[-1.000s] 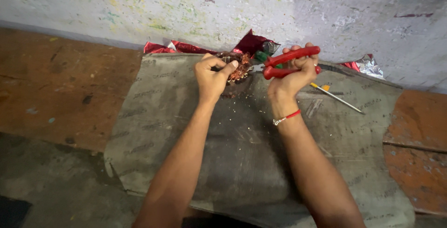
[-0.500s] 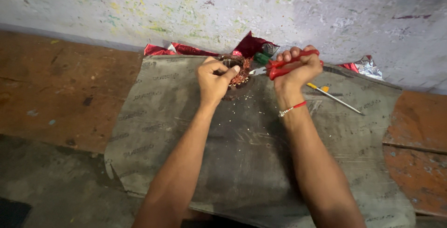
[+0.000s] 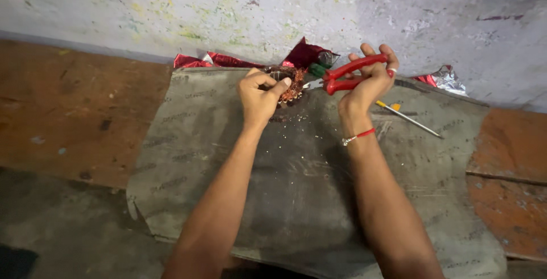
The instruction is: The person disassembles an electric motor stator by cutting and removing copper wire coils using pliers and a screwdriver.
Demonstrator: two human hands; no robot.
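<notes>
Cutters [image 3: 350, 74], red-handled, squeezed in R hand [image 3: 364, 88] w/ tips at coppery coil piece [image 3: 292, 84] pinched by L hand [image 3: 259, 94]; snipping step, next needs steady hold.

1. Rough floor-level work spot, workshop type.
2. Paint-spattered, stained wall [image 3: 273, 5]; worn reddish floor [image 3: 68, 113].
3. Grey sheet [image 3: 296, 188] spread as work surface; red-handled pliers [image 3: 353, 74], screwdriver [image 3: 407, 118], foil scraps [image 3: 216, 60].
</notes>
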